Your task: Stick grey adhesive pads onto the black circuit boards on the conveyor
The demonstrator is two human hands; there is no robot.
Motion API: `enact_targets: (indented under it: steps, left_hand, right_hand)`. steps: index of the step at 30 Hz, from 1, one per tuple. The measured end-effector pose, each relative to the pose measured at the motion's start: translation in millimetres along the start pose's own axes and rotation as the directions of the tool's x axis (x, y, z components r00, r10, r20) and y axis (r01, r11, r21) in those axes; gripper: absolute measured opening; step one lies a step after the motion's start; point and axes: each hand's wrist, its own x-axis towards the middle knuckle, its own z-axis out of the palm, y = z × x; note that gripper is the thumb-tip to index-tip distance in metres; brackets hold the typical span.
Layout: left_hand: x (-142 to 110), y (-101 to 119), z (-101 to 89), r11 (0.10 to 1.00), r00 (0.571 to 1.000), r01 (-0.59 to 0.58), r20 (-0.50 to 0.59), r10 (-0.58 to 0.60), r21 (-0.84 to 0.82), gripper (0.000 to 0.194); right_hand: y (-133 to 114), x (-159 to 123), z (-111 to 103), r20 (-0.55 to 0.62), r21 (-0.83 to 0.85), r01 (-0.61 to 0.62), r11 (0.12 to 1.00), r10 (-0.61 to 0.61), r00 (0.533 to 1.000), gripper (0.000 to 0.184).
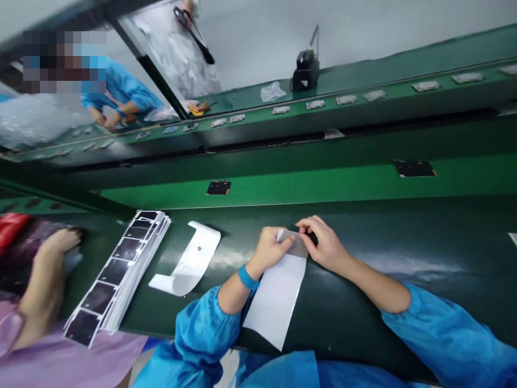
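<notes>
My left hand (271, 249) grips the top end of a long white sheet (278, 299), thumb on top. A grey panel (299, 246) covers that end, and a small curled white edge stands up beside the thumb. The lower part of the sheet hangs toward my body. At the sheet's top right corner is my right hand (323, 242), its thumb and fingers bent together; whatever is between the fingertips is too small to make out. A blue band (246, 277) circles my left wrist. Left of my hands lies a curled white backing sheet (194, 258) with a small dark mark.
A stack of white strips with black panels (115, 269) lies at the left, near a co-worker's arm (50, 269). Dark flat pieces (218, 187) (415, 168) rest on the green ledge. Behind, small parts line a conveyor (315, 104), beside a black device (306, 70). Another person sits beyond.
</notes>
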Motion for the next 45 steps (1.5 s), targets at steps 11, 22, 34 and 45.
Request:
enact_targets:
  steps: [11, 22, 34, 45]
  left_hand:
    - [-3, -5, 4.3, 0.999, 0.999, 0.031, 0.029, -0.030, -0.031, 0.040]
    - [-32, -10, -25.0, 0.964, 0.965, -0.263, -0.006, 0.264, 0.037, 0.038]
    - [-45, -28, -23.4, 0.604, 0.694, -0.712, 0.233, 0.681, 0.358, 0.017]
    - [-42, -28, -20.8, 0.497, 0.654, -0.739, 0.308, 0.691, 0.455, 0.018]
  right_hand:
    - [1, -5, -1, -0.082, 0.225, -0.243, 0.943, 0.267, 0.960, 0.023]
    - [3, 64, -13, -0.057, 0.362, -0.380, 0.851, 0.427, 0.903, 0.058]
    - [4, 236, 141, 0.404, 0.181, -0.415, 0.892, 0.317, 0.858, 0.058]
    - [41, 253, 178, 0.469, 0.037, -0.479, 0.877, 0.408, 0.783, 0.054]
